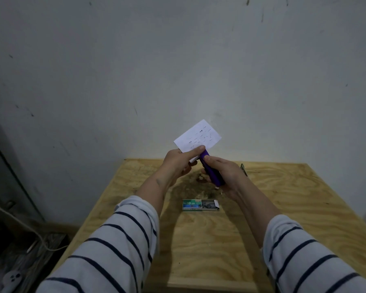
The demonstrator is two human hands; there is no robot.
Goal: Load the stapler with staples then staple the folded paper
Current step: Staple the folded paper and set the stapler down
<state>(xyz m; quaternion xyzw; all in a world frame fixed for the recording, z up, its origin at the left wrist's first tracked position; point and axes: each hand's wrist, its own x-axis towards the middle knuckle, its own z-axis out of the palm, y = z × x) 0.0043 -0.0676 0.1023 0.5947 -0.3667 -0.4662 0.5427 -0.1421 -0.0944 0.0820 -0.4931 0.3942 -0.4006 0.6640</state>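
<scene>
Head view, left hand [179,163] pinching folded paper [198,136]; right hand [222,174] gripping purple stapler [211,172]

- small purple plastic stapler [211,172], held up off the table, nose tilted up and away, touching the paper's lower edge
- white folded sheet of paper [199,136] with short dark marks on it, held upright above the stapler
- small green cardboard staple box [200,205], flat on the table, tray slid partway out to the right

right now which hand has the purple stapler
The right hand grips the purple stapler; the left hand pinches the folded paper.
</scene>
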